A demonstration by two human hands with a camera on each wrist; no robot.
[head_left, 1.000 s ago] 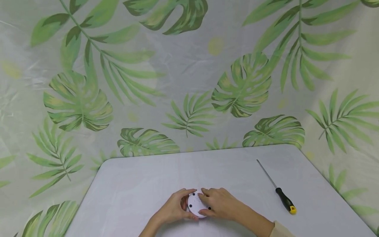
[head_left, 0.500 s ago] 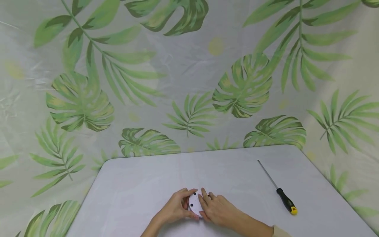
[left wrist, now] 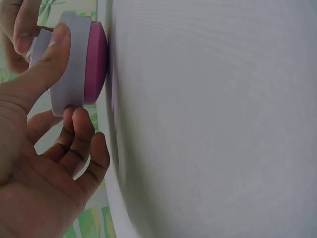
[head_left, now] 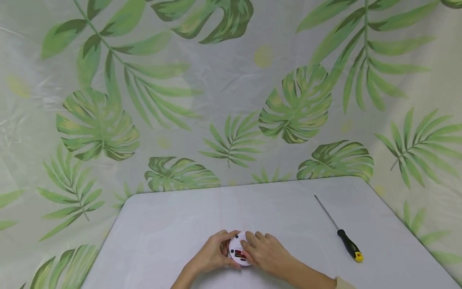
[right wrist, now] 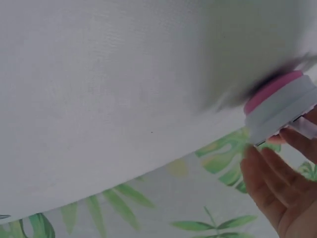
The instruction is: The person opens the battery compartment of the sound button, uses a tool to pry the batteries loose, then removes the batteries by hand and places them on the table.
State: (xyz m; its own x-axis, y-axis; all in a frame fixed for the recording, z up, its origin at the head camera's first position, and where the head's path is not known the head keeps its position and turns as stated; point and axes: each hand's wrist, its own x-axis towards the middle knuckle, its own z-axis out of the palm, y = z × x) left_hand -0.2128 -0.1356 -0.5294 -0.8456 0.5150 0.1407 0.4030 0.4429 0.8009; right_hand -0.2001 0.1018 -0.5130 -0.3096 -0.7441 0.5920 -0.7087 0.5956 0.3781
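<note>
A round white device (head_left: 234,244) with a pink domed face (left wrist: 96,64) lies pink side down on the table. Its white underside has small holes, black feet and an uncovered battery compartment (head_left: 239,253) with red and dark parts inside. My left hand (head_left: 212,253) grips the device's rim from the left, thumb on one side and fingertips on the other. From the right, my right hand (head_left: 268,253) reaches over the underside. A small white battery cover (right wrist: 304,127) is pinched in its fingers, partly hidden by them.
To the right on the white table (head_left: 180,220) lies a screwdriver (head_left: 348,244) with a black and yellow handle, its shaft pointing away. Behind the table's far edge hangs a leaf-patterned curtain (head_left: 231,96).
My right fingers have lifted the battery cover off the underside, and the compartment now shows. My left hand keeps its grip on the rim.
</note>
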